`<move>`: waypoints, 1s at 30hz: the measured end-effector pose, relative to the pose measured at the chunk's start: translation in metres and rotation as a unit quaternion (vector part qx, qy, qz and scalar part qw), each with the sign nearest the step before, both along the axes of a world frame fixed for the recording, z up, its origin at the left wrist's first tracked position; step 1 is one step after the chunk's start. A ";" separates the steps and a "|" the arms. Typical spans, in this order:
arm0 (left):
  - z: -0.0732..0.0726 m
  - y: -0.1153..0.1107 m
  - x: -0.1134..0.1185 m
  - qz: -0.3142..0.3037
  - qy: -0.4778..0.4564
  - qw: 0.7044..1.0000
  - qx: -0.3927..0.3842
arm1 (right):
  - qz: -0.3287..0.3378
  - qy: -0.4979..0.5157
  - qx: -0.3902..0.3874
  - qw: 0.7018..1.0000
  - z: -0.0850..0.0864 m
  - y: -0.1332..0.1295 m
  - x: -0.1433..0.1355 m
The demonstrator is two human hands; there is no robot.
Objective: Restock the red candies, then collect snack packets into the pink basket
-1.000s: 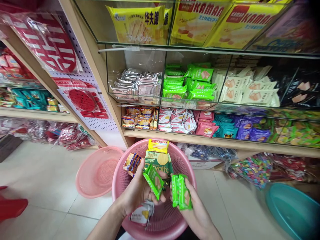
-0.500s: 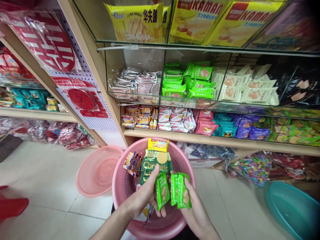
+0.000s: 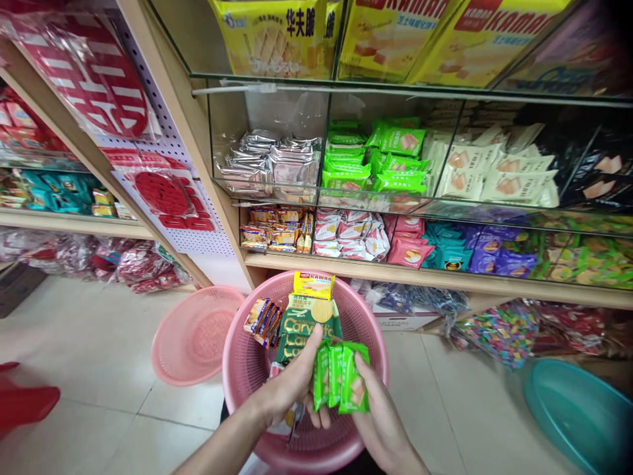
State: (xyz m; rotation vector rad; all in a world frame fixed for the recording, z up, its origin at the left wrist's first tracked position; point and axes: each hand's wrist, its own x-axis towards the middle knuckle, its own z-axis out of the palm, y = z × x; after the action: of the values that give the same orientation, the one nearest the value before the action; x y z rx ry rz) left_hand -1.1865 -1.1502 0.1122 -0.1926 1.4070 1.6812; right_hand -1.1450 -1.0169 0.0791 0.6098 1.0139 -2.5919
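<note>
Several green wafer packets [image 3: 341,376] stand side by side between my two hands, above a pink plastic basket [image 3: 235,396]. My left hand [image 3: 297,376] is closed on the left side of the bunch, thumb in front and fingers below. At the right end, my right hand [image 3: 376,402] grips the packets with its thumb across the front. Inside the basket lie a dark green biscuit pack [image 3: 291,333], a small yellow KAMAN pack [image 3: 314,285] and a bunch of orange-and-blue packets [image 3: 264,322]. Other items under my left hand are partly hidden.
Glass-fronted shelves ahead hold green packets [image 3: 346,175], silver packets [image 3: 294,168] and cream packets [image 3: 465,175]. A second pink basket [image 3: 173,356] sits on the floor at left, a teal basin [image 3: 578,409] at right. A red plastic object [image 3: 30,402] is at the left edge.
My hands have come together, so the green packets that were in two separate groups now touch in one row. My right hand has shifted slightly left.
</note>
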 end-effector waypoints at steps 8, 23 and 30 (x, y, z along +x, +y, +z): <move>0.010 0.003 0.005 -0.003 0.086 0.993 -0.079 | 0.037 -0.020 -0.054 0.998 0.002 -0.002 0.002; 0.007 0.013 0.013 -0.025 0.345 0.895 -0.282 | 0.083 -0.036 -0.095 0.991 0.013 0.010 0.010; 0.014 -0.014 0.009 -0.001 0.293 0.937 -0.190 | 0.017 -0.046 0.089 0.995 0.007 0.046 -0.003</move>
State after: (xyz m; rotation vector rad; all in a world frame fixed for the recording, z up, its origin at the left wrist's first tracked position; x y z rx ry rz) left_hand -1.1774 -1.1646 0.1260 0.1105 2.1742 1.5091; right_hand -1.1484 -0.9711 0.0863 0.7425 1.2218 -2.4370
